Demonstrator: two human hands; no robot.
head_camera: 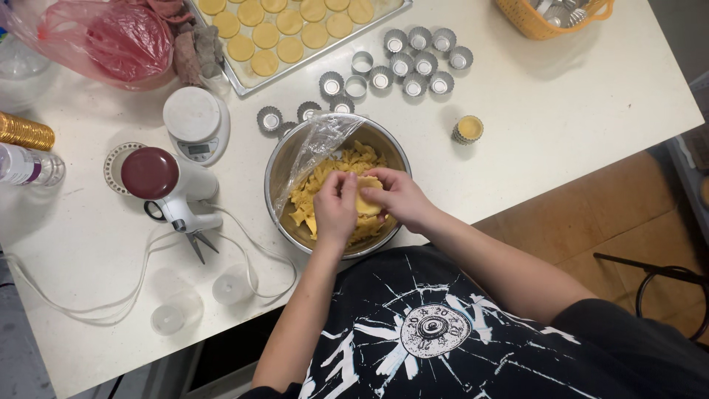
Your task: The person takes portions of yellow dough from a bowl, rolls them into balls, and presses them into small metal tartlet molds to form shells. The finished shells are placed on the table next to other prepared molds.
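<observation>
Bowl (284, 159): steel, round, film-draped, half full of ragged yellow dough scraps. Left hand (334, 210) and right hand (399, 196): fingers pinched together on a dough lump (367, 203) over the bowl. Tray (325, 52): rows of flat discs cut. Tins (413, 63): fluted, apparently empty; one tin (469, 128) filled.

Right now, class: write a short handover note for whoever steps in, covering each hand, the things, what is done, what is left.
Left hand and right hand: both pinch one piece of yellow dough over the steel bowl of dough scraps.
Done: dough discs fill the baking tray; one filled tart mould stands apart on the table.
Left: many empty tart moulds beyond the bowl.
</observation>
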